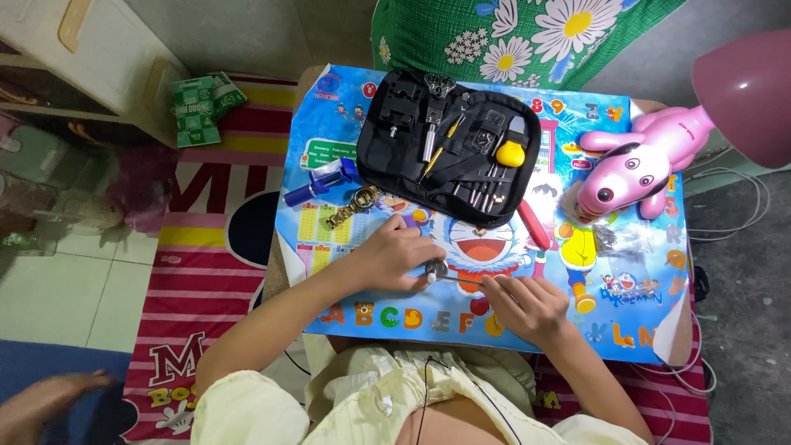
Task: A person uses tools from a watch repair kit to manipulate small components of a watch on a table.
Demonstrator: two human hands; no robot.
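My left hand (398,252) rests on the blue cartoon table mat (626,330) and pinches a small round metal watch part (435,270). My right hand (527,306) holds a thin metal tool (461,280) whose tip touches that round part. A gold metal watch band (353,206) lies just beyond my left hand. An open black tool case (449,144) with several small tools and a yellow-handled piece sits at the far side of the mat.
A blue tool (321,183) lies left of the case, a red-handled tool (534,224) to its right. A pink toy dog (630,161) and pink lamp shade (746,86) stand at the right. A green packet (202,103) lies on the striped floor mat. Another person's hand (45,404) shows bottom left.
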